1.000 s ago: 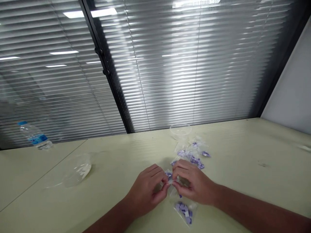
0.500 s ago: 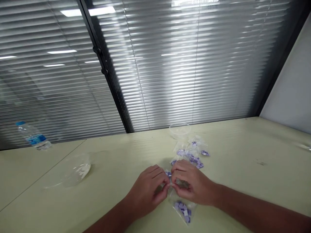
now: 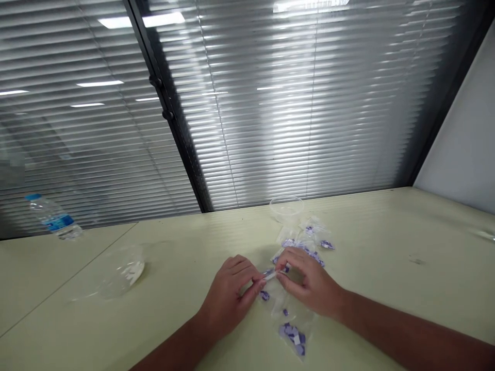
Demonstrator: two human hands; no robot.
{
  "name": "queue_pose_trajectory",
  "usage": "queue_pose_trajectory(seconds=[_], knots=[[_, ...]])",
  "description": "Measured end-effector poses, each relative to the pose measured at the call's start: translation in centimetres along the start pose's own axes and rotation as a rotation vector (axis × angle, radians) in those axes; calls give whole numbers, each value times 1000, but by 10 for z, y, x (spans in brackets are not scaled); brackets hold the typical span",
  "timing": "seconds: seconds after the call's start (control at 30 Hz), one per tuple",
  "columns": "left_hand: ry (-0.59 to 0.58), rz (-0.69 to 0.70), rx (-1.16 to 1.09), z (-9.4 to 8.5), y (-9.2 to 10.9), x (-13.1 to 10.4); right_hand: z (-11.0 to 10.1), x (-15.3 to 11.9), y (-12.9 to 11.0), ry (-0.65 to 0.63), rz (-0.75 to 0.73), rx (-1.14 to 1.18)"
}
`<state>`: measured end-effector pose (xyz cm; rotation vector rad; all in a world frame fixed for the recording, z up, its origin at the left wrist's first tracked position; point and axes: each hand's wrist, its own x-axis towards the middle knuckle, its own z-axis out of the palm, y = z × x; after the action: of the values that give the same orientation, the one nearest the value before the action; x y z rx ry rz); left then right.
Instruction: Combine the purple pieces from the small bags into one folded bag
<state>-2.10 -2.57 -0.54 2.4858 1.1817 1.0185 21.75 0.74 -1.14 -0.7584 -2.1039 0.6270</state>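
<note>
My left hand (image 3: 234, 288) and my right hand (image 3: 307, 281) face each other low in the middle of the head view. Thumbs and fingertips pinch the two ends of a whitish edge of a small clear plastic bag (image 3: 270, 274). A few purple pieces (image 3: 265, 295) show just under that edge; which bag they lie in I cannot tell. Closer to me on the table is another clear bag with purple and white pieces (image 3: 293, 337) gathered in its corner. Beyond my right hand lies a pile of similar bags (image 3: 309, 234), partly hidden by that hand.
A clear round container (image 3: 286, 206) stands behind the pile. On the left of the pale table (image 3: 367, 247) lies a larger clear plastic bag (image 3: 124, 273) with whitish contents. A water bottle (image 3: 56, 219) with a blue cap is at the far left. Window blinds (image 3: 270, 118) rise behind the table.
My hands have moved slightly away from me and a little apart. The pinched edge now stretches between them, and purple pieces show beneath it.
</note>
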Motion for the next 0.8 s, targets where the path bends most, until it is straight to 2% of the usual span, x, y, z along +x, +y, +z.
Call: queue_pose_trajectory(seconds=[0.2, 0.5, 0.6, 0.67, 0.73, 0.8], knots=[[15, -37, 1, 0, 2, 1, -2, 0, -2, -40, -4, -8], [0, -37, 22, -3, 6, 1, -1, 0, -1, -18, 15, -5], [27, -30, 21, -6, 11, -1, -1, 0, 0, -15, 15, -16], [-18, 29, 5, -9, 15, -2, 0, 0, 2, -18, 30, -29], [-137, 91, -10, -11, 19, -2, 1, 0, 4, -15, 56, -38], [-231, 94, -14, -10, 21, -1, 2, 0, 6, -23, 88, -36]])
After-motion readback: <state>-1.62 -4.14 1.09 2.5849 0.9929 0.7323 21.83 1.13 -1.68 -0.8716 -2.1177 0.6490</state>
